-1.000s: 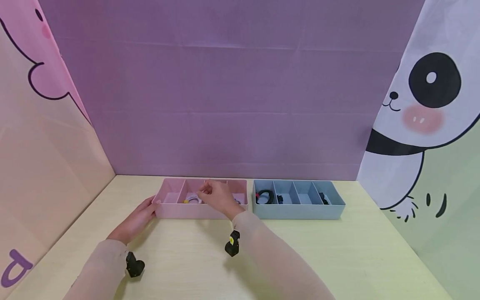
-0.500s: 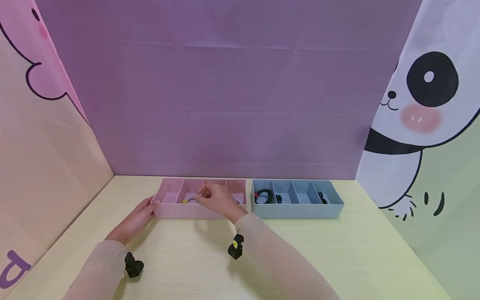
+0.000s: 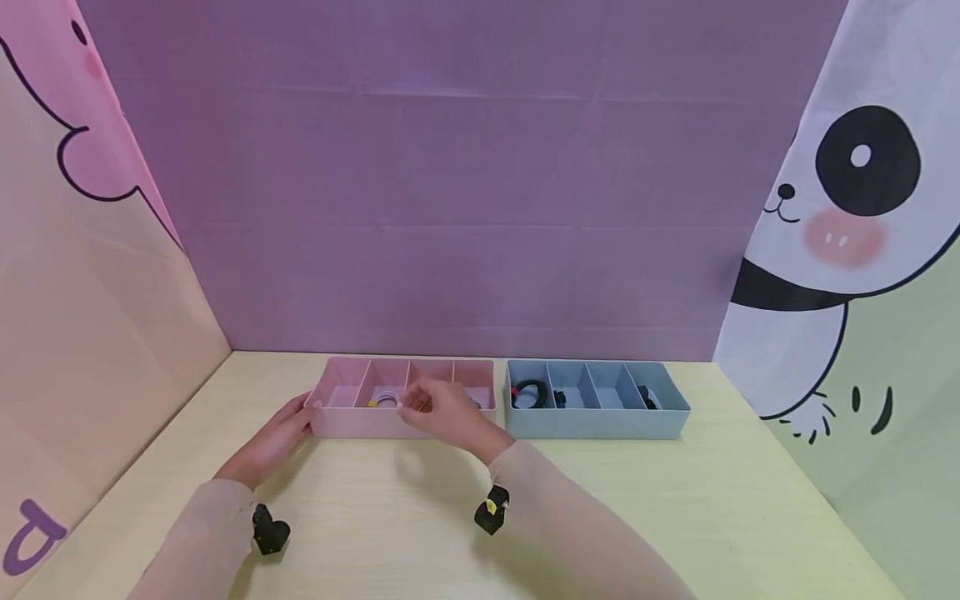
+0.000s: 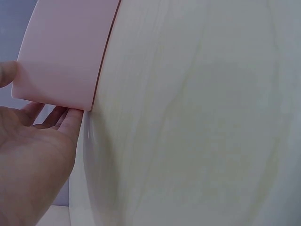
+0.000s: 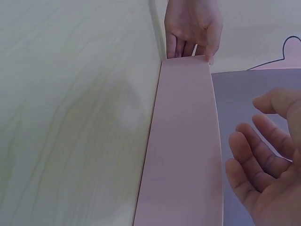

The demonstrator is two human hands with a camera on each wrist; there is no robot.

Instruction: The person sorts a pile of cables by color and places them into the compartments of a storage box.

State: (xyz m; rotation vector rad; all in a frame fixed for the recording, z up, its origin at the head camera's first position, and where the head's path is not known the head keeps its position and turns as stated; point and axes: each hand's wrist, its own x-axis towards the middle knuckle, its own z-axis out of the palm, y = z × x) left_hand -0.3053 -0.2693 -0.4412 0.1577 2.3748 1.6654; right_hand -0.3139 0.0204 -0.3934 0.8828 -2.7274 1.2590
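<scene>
A pink divided box (image 3: pixel 360 423) stands against the back wall. My left hand (image 3: pixel 277 433) holds its left end; in the left wrist view the thumb (image 4: pixel 7 73) lies at the front wall's upper edge and the fingers (image 4: pixel 70 125) press the end wall. Over the box's front rim hovers my right hand (image 3: pixel 450 414), thumb and bent fingers apart with nothing between them, as the right wrist view shows. Left of that hand, a coiled white cable (image 3: pixel 387 395) with a yellow part lies in the second compartment. Small items in the right compartment are mostly hidden.
Close on the right stands a blue divided box (image 3: pixel 600 423). It holds a coiled black cable (image 3: pixel 544 393) with a red part, a small black item (image 3: pixel 560 399) and another dark item (image 3: pixel 647 398). A purple wall (image 3: pixel 480 208) rises directly behind both boxes.
My right hand has drawn back toward the front rim and slightly right, its fingers loosening. The left hand keeps its hold on the pink box.
</scene>
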